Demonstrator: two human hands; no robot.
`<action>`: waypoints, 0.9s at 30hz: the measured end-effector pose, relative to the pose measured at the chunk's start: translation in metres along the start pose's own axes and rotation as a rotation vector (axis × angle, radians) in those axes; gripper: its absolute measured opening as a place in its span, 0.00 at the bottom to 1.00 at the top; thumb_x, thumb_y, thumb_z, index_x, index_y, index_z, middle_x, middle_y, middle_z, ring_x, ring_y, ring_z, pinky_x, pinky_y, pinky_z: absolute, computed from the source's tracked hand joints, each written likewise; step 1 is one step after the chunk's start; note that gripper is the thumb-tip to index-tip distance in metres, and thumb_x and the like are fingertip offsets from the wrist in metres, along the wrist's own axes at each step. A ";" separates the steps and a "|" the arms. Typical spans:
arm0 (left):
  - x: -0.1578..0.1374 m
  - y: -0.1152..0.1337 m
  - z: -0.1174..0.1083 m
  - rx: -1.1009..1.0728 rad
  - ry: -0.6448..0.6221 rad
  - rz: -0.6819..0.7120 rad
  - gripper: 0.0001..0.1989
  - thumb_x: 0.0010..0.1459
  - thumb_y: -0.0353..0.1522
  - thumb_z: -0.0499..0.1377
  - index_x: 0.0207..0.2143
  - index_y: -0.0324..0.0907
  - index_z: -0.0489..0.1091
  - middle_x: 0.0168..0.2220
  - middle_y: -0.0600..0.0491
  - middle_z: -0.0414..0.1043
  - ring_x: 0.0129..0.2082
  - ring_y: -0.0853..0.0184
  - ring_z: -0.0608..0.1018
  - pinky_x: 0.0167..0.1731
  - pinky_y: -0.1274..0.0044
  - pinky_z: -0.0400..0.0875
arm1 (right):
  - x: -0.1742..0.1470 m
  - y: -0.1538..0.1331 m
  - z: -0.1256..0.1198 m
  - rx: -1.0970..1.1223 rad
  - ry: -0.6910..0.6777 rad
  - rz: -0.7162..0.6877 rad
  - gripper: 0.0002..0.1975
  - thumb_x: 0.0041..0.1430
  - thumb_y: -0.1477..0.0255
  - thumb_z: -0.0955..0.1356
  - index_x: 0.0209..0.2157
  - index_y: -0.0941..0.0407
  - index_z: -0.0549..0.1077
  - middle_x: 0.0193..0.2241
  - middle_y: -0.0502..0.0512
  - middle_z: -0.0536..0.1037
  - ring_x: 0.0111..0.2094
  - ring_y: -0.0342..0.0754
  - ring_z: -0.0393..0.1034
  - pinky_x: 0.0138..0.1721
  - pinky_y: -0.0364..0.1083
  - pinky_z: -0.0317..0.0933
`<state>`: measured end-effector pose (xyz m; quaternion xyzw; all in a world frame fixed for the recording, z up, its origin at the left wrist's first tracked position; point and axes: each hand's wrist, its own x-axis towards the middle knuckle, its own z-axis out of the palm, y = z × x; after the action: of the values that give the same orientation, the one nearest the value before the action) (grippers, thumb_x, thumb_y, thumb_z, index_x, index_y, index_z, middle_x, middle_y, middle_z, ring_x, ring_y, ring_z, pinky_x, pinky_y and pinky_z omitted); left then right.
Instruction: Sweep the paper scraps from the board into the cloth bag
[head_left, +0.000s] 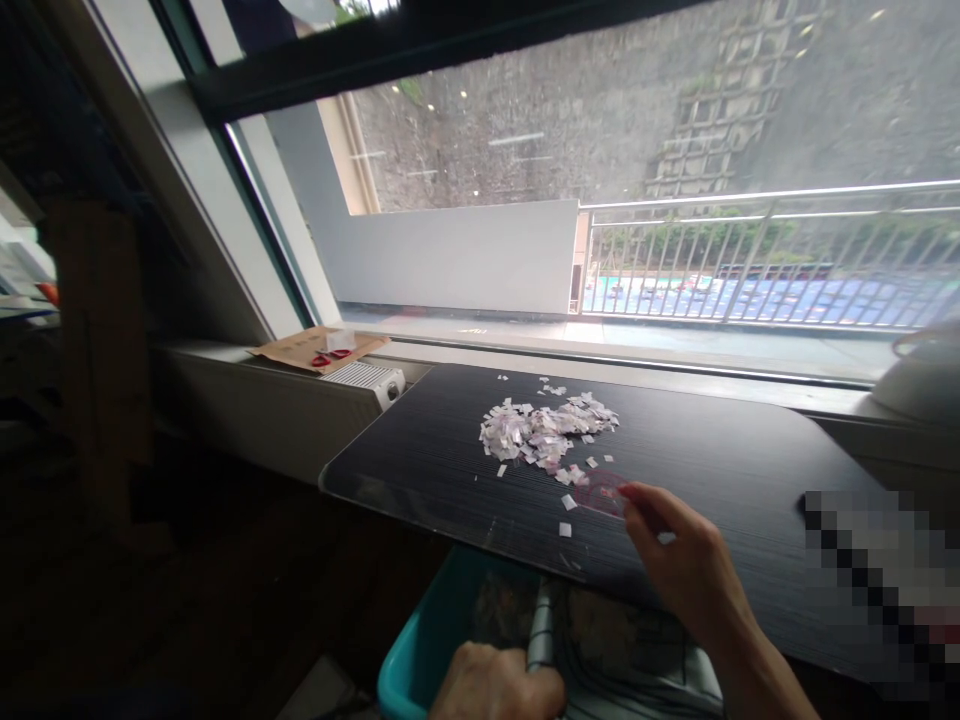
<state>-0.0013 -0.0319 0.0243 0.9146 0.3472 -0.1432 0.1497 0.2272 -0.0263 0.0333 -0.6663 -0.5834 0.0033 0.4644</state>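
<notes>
My right hand [682, 555] is closed in a pinch on the edge of a small clear plastic bag with red print [596, 493], just over the dark table. Left of the bag lies a loose heap of small white paper-like pieces [551, 430], with a few strays [565, 530] around it. At the bottom, my left hand [491, 685] is closed at the lower end of a grey tube [541, 620] under the table edge. Its fingers are partly cut off by the frame.
The black wood-grain table [420, 440] stands against a window sill. Beneath its front edge is a turquoise bin [409, 630]. Red-handled scissors [330, 356] lie on brown paper [289, 350] at the left sill, above a white radiator [360, 385]. A blurred patch covers the right side.
</notes>
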 end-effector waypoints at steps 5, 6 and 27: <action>0.002 -0.004 0.012 0.074 -0.003 0.001 0.16 0.62 0.45 0.54 0.39 0.48 0.77 0.32 0.47 0.78 0.29 0.53 0.80 0.25 0.74 0.70 | 0.003 -0.001 0.005 0.030 -0.087 -0.002 0.12 0.60 0.66 0.63 0.37 0.54 0.77 0.31 0.52 0.82 0.29 0.47 0.75 0.33 0.43 0.67; 0.002 -0.004 0.013 0.081 -0.005 -0.008 0.16 0.62 0.45 0.54 0.39 0.48 0.77 0.32 0.47 0.78 0.29 0.53 0.80 0.26 0.74 0.70 | 0.001 -0.002 0.004 0.028 -0.102 0.019 0.12 0.59 0.66 0.63 0.36 0.54 0.77 0.31 0.52 0.82 0.29 0.47 0.75 0.33 0.43 0.67; -0.014 0.002 -0.021 0.075 -0.097 -0.044 0.12 0.63 0.40 0.56 0.43 0.48 0.75 0.36 0.47 0.78 0.34 0.50 0.81 0.29 0.72 0.72 | -0.025 -0.028 -0.016 -0.001 -0.078 0.050 0.11 0.58 0.67 0.64 0.34 0.53 0.78 0.27 0.50 0.81 0.25 0.44 0.74 0.29 0.40 0.67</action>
<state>-0.0063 -0.0339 0.0494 0.9037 0.3540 -0.2034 0.1288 0.2059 -0.0589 0.0462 -0.6802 -0.5844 0.0407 0.4406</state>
